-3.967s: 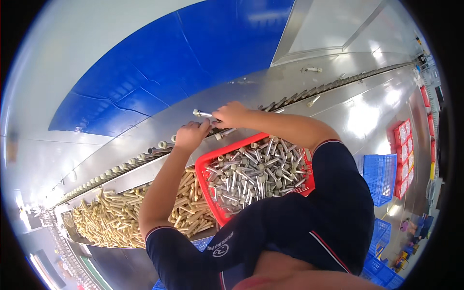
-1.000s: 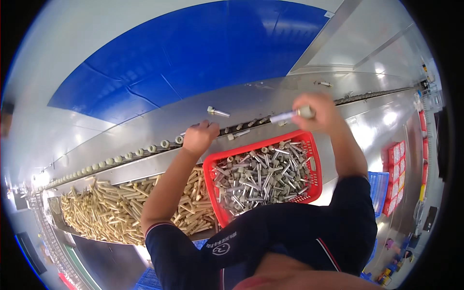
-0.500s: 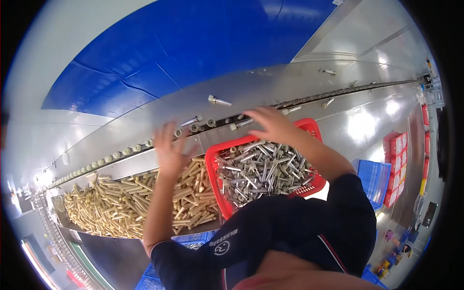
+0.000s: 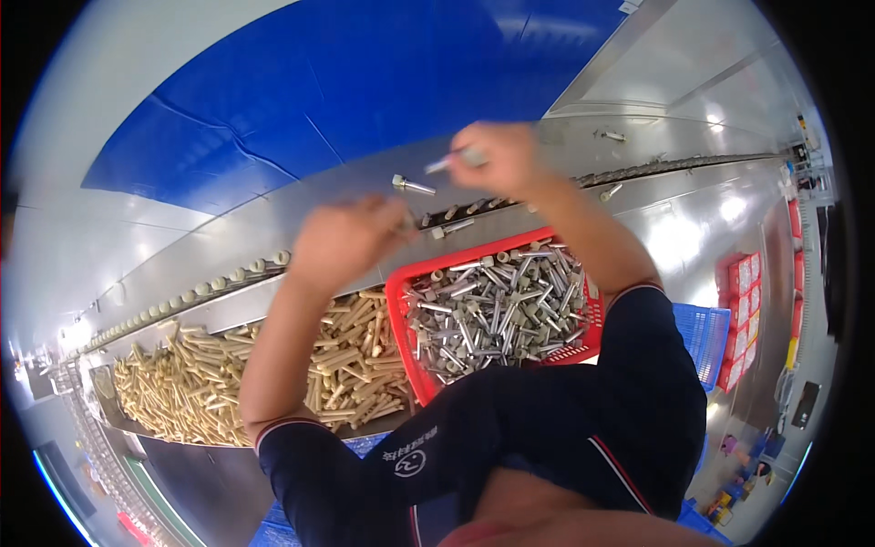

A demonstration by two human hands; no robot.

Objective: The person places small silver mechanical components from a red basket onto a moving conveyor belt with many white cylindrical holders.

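My right hand (image 4: pixel 503 162), smeared by motion, is closed around a silver-shafted piece with a pale head (image 4: pixel 441 166), above the far side of the conveyor line. My left hand (image 4: pixel 351 239) is over the line at centre, its fingers pinched together; what they hold is too blurred to make out. Between the hands, a loose bolt-like piece (image 4: pixel 415 185) lies on the metal surface, and another similar piece (image 4: pixel 453 229) rests at the line's near edge. Just below my hands stands a red basket (image 4: pixel 407 357) heaped with the same silver pieces with greyish-beige heads.
Left of the basket, a metal trough holds a heap of beige rods (image 4: pixel 200 387). Round pale caps (image 4: pixel 219 283) sit in a row along the line. Blue sheeting (image 4: pixel 365 82) covers the far side. Blue crates (image 4: pixel 700 342) and red boxes (image 4: pixel 743 310) stand at the right.
My right hand has risen away from the line and closed on a silver piece. My left hand has moved right and closed its fingers. Pieces near the line have been picked up.
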